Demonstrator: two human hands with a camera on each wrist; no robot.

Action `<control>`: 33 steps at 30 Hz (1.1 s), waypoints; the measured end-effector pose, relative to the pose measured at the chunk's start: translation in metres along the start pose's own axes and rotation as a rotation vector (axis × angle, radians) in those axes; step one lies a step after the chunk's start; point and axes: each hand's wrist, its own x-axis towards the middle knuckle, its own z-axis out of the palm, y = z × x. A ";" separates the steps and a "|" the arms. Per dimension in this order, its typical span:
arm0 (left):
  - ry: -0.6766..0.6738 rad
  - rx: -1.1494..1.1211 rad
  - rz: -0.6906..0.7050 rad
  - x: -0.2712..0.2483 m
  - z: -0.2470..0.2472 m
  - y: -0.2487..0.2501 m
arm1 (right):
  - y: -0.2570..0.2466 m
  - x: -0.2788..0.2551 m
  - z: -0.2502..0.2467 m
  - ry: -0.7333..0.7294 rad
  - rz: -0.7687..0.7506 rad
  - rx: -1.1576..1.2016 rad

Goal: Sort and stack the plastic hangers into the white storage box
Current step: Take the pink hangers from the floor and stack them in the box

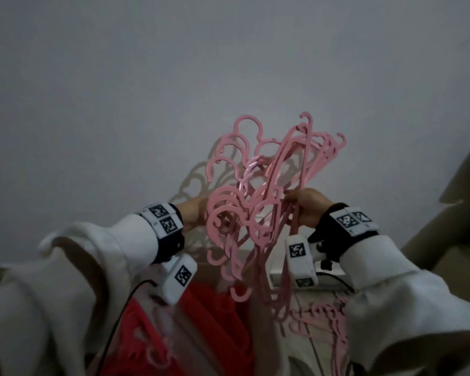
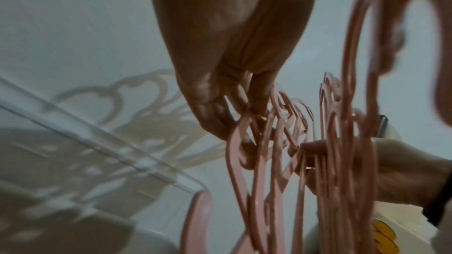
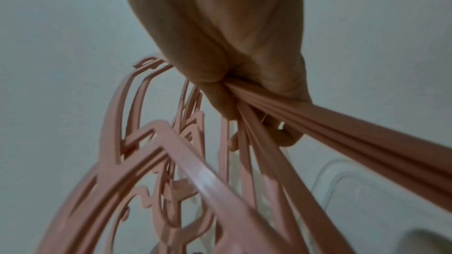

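Pink hangers [image 1: 258, 202] bunched between both hands, right hand [image 1: 308, 210] gripping

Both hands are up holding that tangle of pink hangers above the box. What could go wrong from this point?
The pink hangers are interlocked, hooks through frames, so pulling one free may drag out others or snap a hook. The left hand seems to hold only by its fingertips, so hangers could slip. Loose ends dangling low may snag on the white storage box rim or miss it.

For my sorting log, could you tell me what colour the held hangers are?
Pink; the hangers show best in the head view.
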 end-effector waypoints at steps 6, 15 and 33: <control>0.165 0.106 0.008 -0.026 -0.050 -0.033 | 0.010 0.008 0.070 -0.103 -0.062 -0.090; 0.067 0.634 -0.411 -0.030 -0.073 -0.114 | 0.074 0.038 0.111 -0.109 -0.030 -0.246; -0.182 1.034 -0.598 -0.046 -0.068 -0.093 | 0.109 0.053 0.123 -0.173 -0.146 -0.977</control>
